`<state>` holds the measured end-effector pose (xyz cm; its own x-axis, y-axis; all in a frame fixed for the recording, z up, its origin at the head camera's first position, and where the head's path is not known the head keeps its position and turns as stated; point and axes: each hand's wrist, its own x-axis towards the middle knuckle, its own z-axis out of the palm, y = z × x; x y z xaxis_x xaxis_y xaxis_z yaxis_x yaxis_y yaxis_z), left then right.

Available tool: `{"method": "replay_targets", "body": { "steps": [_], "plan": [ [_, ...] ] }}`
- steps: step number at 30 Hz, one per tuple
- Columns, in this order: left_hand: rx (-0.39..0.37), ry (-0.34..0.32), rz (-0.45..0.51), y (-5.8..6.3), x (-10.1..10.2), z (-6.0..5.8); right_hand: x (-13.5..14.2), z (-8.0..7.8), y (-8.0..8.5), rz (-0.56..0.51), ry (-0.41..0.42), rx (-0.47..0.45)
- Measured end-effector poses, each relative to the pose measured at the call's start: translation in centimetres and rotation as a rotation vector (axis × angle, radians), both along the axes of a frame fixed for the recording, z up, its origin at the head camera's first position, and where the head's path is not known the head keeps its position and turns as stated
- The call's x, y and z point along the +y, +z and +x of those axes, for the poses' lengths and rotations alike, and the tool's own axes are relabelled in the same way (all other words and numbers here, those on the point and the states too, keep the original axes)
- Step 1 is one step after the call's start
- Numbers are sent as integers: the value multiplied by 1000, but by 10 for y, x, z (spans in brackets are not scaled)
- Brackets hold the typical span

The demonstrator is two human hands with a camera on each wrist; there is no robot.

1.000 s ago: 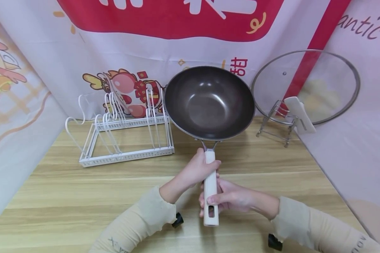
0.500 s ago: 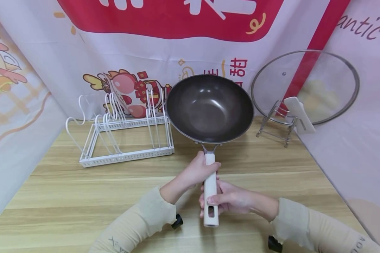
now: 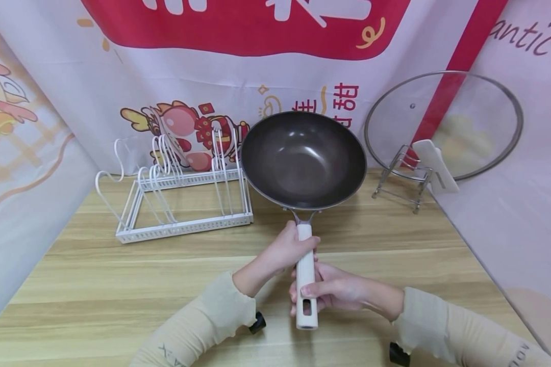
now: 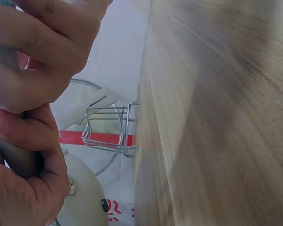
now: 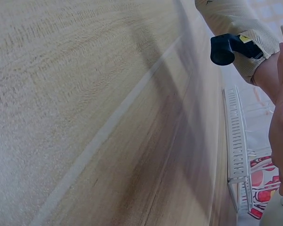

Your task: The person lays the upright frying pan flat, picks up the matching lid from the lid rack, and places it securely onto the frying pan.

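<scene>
Pan point(image 3: 303, 163) at centre of head frame, raised off the counter point(image 3: 96, 306), handle point(image 3: 306, 270) toward bottom edge. Left hand point(image 3: 286, 250) wrapped round the handle's upper part; right hand point(image 3: 332, 289) wrapped round the lower, near the slot. Rack point(image 3: 183, 228) left of centre; lid point(image 3: 441, 117) upper right, stand point(image 3: 398, 195) at its lower edge.

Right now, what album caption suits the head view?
Left hand and right hand grip the pan by its handle, rack at left, lid at right.
</scene>
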<state>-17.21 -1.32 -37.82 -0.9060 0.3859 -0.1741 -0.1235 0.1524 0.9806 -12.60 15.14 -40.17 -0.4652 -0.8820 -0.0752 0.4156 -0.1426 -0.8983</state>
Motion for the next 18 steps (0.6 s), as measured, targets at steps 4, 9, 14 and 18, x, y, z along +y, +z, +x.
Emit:
{"method": "replay_targets", "body": {
  "steps": [4,9,14,18],
  "plan": [
    [-8,7,-3,-2,0,1,0,1,-1,-3,2,-8],
    [-9,13,-9,-5,0,3,-1,2,-1,-6,7,-15],
    [-27,20,-9,-8,0,4,-1,3,-3,7,4,-23],
    [-40,22,8,-9,0,4,-1,4,-3,18,-1,-34]
  ]
}}
